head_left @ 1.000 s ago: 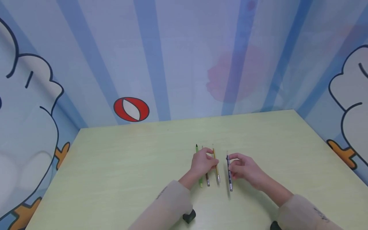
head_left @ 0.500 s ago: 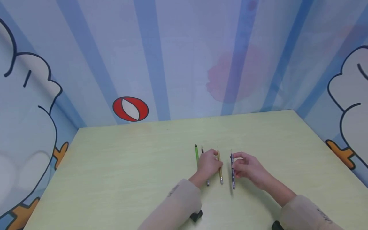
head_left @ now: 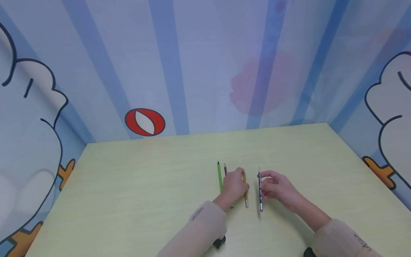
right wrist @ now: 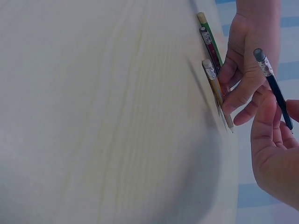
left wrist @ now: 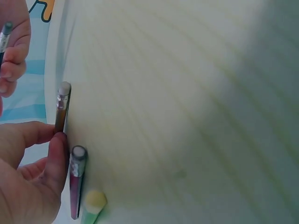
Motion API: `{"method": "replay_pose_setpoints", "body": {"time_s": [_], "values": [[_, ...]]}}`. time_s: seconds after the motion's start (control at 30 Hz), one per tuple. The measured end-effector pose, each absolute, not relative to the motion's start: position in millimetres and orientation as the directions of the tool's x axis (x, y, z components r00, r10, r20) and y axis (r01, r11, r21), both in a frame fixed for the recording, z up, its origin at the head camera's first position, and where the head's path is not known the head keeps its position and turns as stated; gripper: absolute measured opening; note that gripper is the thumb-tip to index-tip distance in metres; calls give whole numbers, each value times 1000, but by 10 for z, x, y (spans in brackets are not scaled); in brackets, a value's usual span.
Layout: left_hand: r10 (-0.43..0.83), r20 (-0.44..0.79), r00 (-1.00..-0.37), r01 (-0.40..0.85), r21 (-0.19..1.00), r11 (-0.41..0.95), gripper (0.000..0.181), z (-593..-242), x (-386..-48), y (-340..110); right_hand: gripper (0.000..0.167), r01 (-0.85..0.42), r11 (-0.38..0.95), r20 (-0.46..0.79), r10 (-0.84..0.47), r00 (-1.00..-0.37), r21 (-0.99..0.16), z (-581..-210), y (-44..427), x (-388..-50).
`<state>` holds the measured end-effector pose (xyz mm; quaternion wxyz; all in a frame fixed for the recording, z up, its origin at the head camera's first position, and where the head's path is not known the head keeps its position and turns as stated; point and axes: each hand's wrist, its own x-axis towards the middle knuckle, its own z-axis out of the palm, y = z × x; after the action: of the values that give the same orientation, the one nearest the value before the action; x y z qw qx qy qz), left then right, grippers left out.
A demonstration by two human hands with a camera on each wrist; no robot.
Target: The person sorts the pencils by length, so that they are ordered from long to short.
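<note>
My left hand (head_left: 233, 185) pinches a yellow pencil (head_left: 246, 200) between thumb and fingers, low over the table. The pencil's white eraser (left wrist: 64, 88) points toward me. To its right, my right hand (head_left: 280, 189) grips a dark blue patterned pencil (head_left: 260, 198), raised above the tabletop with its grey eraser (right wrist: 259, 54) at the near end. Left of the yellow one lie a dark red pencil (right wrist: 212, 52), partly covered by my left hand, and a green pencil (head_left: 219, 175) with a pale end. All of them point away from me, roughly side by side.
The pale yellow-green table (head_left: 144, 185) reaches back to a blue striped wall (head_left: 212, 71) printed with a red and white ball (head_left: 145, 122). Side walls with cartoon figures stand left and right. A black object (head_left: 219, 242) sits under the left sleeve.
Both hands have shifted right with their pencils, the left one further, leaving the green and dark red pencils behind. Over the last half second they barely move; the yellow pencil's far end dips slightly nearer.
</note>
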<state>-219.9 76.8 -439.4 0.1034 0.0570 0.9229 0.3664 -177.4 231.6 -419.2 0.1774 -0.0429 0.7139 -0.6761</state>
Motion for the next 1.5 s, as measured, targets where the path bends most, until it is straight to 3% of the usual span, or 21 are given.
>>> {"method": "replay_pose_setpoints", "body": {"time_s": [0.27,0.4,0.8,1.5], "values": [[286,-85,-954,211,486,848,31,-4342,-2210,725,44,175,84,-192,-303,-933,-981,-4197,2320,-1766],[303,-100,-948,231,438,869,32,-4342,-2232,705,45,181,83,-198,-297,-934,-980,-4200,2323,-1763],[285,-152,-946,209,384,899,37,-4333,-2266,637,44,196,82,-211,-283,-936,-977,-4211,2338,-1769],[295,-163,-941,216,381,899,22,-4275,-2231,542,45,198,89,-215,-261,-941,-976,-4275,2393,-1817]]}}
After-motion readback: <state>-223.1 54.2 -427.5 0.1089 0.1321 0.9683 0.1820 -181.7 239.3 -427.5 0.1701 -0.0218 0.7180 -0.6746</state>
